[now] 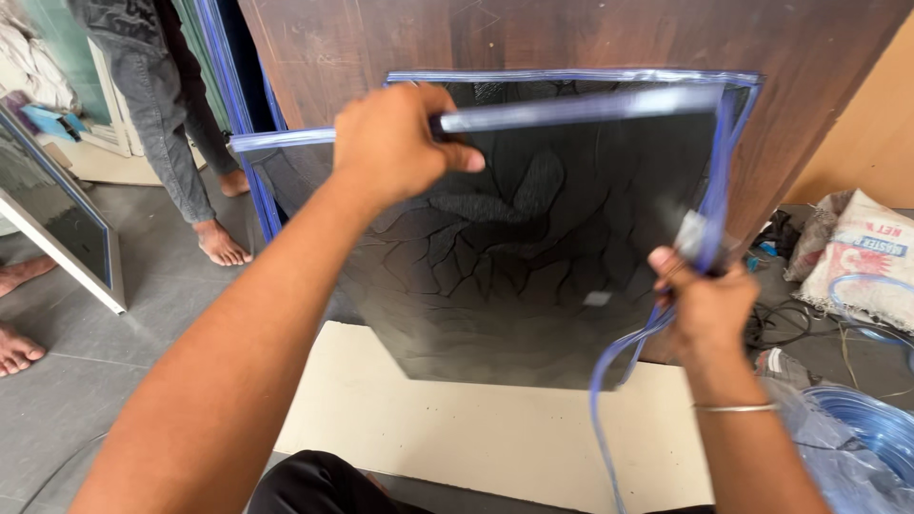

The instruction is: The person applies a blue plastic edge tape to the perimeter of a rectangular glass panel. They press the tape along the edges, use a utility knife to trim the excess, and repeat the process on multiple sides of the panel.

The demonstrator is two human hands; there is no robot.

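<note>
A dark patterned glass panel [514, 257] is held up in front of me, its top and right edges lined with blue see-through rubber strip [724, 162]. My left hand [395, 143] grips the panel's near upper edge, thumb over the glass. My right hand [700, 295] pinches the blue strip at the panel's lower right corner. The loose end of the strip hangs down below my right wrist.
A brown wooden board [571, 38] stands behind the panel, and a cream board [476, 428] lies on the floor. A person's bare feet and legs [219, 243] stand at the left by a framed mirror [57, 219]. Sacks [871, 257], cables and a coil of blue strip [871, 424] lie at the right.
</note>
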